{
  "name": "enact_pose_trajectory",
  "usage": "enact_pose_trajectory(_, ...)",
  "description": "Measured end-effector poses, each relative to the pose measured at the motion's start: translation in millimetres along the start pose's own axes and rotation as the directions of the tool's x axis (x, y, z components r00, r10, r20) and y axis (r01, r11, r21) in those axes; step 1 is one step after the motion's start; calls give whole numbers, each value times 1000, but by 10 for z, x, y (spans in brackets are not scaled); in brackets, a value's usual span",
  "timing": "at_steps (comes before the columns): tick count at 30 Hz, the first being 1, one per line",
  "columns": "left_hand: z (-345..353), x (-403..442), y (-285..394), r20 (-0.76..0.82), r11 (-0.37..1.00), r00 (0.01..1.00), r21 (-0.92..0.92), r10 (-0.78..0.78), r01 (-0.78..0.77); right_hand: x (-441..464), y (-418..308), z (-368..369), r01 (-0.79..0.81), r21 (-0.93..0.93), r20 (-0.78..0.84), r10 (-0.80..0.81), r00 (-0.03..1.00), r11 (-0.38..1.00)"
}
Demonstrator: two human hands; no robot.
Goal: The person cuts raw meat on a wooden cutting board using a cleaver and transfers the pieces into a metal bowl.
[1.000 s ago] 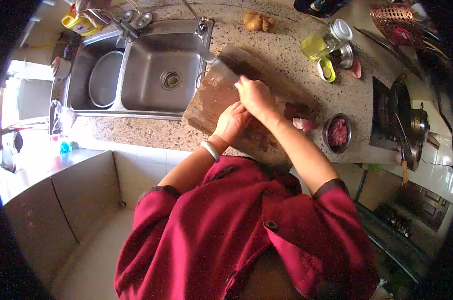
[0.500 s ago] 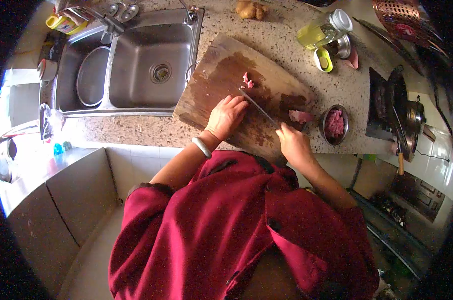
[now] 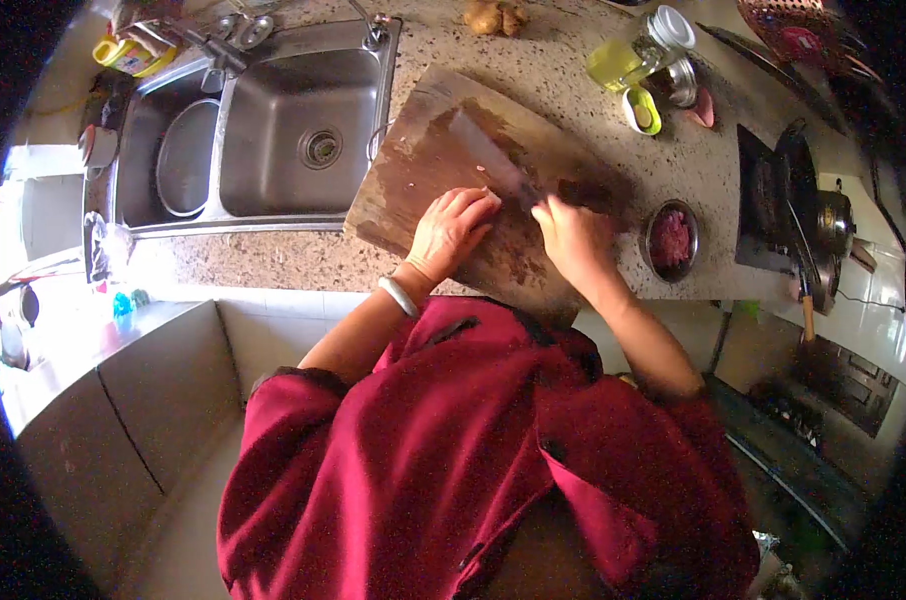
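Observation:
My right hand [image 3: 575,240] is closed round the handle of a kitchen knife [image 3: 490,148], whose broad blade lies nearly flat above the cutting board [image 3: 398,180], slightly blurred. My left hand [image 3: 451,232] rests on the board with fingers curled together, left of the knife. A pale edge of a piece of meat [image 3: 491,196] shows at its fingertips; the rest is covered by the hand. One tiny scrap of meat [image 3: 480,169] lies beside the blade. Right of the board stands a metal bowl [image 3: 649,262] with cut meat [image 3: 672,238] in it.
A double sink [image 3: 308,215] adjoins the board on the left. Behind it to the right are a glass jar of yellow liquid [image 3: 618,67], a green-rimmed container [image 3: 641,110] and a pink lid [image 3: 701,108]. Ginger [image 3: 495,16] lies at the back; a wok [image 3: 795,185] stands right.
The knife has turned from edge-on to flat, its blade now over where small meat pieces lay. The larger meat chunk near my right hand is no longer visible. My left hand has barely moved.

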State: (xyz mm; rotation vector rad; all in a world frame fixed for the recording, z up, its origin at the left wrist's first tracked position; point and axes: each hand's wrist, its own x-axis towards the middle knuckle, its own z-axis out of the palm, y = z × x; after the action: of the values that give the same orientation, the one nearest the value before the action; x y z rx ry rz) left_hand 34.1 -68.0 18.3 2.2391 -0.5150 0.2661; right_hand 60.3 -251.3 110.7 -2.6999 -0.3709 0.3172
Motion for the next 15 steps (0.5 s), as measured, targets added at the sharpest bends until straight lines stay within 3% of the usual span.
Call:
enact_pose_trajectory(2,84,-7,-74,-23,999,1000,49,6,-5,-263,52,-66,-40,75,124,31,992,996)
enact_pose_trajectory(5,53,4,-37,5,998,1000,68,-16,15,-572,174,-32,30,-6,32,-30,999,1000)
enact_pose_trajectory(9,55,18,-35,48,994,998,103,-29,24,-474,257,193,29,-60,75,-25,997,998)
enact_pose_trajectory(11,86,18,-49,36,996,999,85,-32,29,-181,149,371,114,-23,22,-114,993,993)
enact_pose_trajectory(12,86,24,-67,21,997,1000,69,-20,18,-29,-104,234,61,-65,89,-55,995,996)
enact_pose_trajectory(15,103,-1,-82,30,996,999,84,-40,38,352,-238,523,220,131,-92,-209,974,967)
